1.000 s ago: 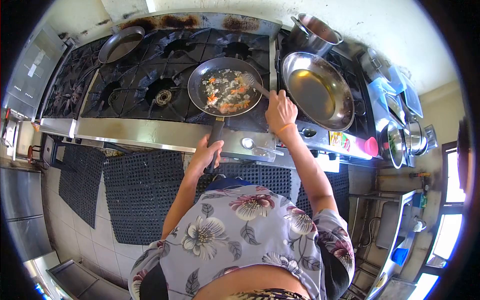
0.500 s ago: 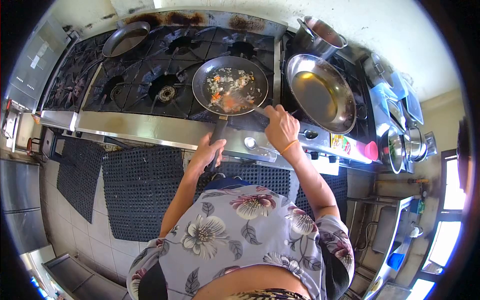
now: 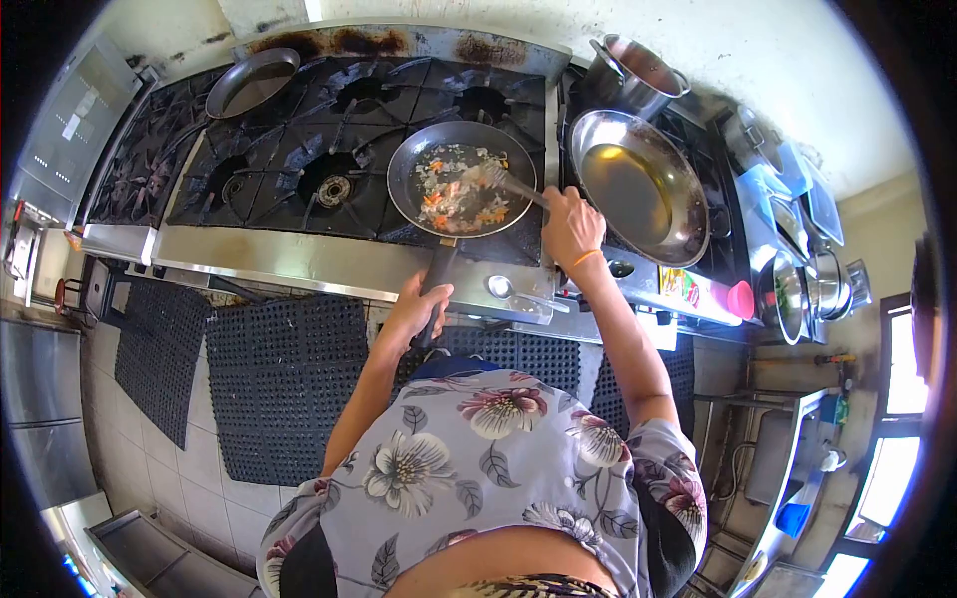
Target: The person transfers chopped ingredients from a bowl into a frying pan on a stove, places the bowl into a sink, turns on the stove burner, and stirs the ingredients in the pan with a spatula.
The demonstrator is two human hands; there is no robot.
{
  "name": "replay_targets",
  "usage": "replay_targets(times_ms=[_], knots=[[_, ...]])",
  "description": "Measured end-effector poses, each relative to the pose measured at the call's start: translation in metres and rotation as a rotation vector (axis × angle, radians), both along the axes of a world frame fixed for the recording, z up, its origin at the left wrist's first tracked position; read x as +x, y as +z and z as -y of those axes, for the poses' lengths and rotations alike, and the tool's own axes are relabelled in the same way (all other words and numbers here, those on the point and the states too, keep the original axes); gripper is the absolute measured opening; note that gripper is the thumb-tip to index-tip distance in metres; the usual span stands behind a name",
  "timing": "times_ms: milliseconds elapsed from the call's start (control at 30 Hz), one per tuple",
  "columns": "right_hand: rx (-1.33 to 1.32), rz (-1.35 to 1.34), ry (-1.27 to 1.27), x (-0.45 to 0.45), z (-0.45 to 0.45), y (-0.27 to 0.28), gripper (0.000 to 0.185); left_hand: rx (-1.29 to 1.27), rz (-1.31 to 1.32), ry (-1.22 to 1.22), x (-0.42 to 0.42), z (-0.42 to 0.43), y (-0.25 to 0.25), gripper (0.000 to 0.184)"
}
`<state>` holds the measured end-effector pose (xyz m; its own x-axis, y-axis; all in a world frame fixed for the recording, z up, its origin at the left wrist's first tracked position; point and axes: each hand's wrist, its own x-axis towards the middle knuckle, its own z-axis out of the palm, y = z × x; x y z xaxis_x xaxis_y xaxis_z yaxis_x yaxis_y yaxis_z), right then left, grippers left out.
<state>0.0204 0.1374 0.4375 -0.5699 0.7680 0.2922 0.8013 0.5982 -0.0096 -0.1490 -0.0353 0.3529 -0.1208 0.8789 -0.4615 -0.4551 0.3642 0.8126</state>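
Note:
My left hand (image 3: 416, 313) is wrapped round the black handle of a frying pan (image 3: 406, 162), which sits on the stove (image 3: 299, 149). Chopped white and orange food (image 3: 454, 194) lies in the pan. My right hand (image 3: 573, 228), with an orange band at the wrist, is closed on the handle of a spatula (image 3: 520, 187). The spatula's head is in the food, at the pan's right half. Just right of my right hand stands a wide metal pan (image 3: 691, 210) with yellowish oil in it.
A tall pot (image 3: 650, 93) stands at the back right, and a dark pan (image 3: 212, 98) at the back left. Near the stove's front edge lies a metal spoon (image 3: 500, 287). Farther right are a pink cup (image 3: 740, 299) and a metal bowl (image 3: 791, 324).
The spatula has moved up and right from the pan's lower middle, and my right hand has shifted slightly right. The food is spread differently. My left hand still holds the handle.

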Motion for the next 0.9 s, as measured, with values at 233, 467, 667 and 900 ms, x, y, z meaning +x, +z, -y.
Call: replay_targets(times_ms=[233,467,667,900], knots=[[-0.008,-0.105,-0.092,0.000,-0.018,-0.040,0.021,-0.022,-0.001,-0.003,-0.001,0.003,0.006,0.024],[-0.177,-0.263,0.113,-0.013,0.027,-0.030,0.034,-0.058,-0.033,0.018,-0.001,0.001,0.009,0.024],[-0.219,-0.215,0.158,-0.027,0.030,-0.033,0.033,-0.073,-0.069,0.011,-0.001,-0.001,0.013,0.025],[-0.090,-0.180,-0.065,-0.037,-0.021,-0.051,0.028,-0.030,-0.094,-0.013,0.000,0.000,0.008,0.026]])
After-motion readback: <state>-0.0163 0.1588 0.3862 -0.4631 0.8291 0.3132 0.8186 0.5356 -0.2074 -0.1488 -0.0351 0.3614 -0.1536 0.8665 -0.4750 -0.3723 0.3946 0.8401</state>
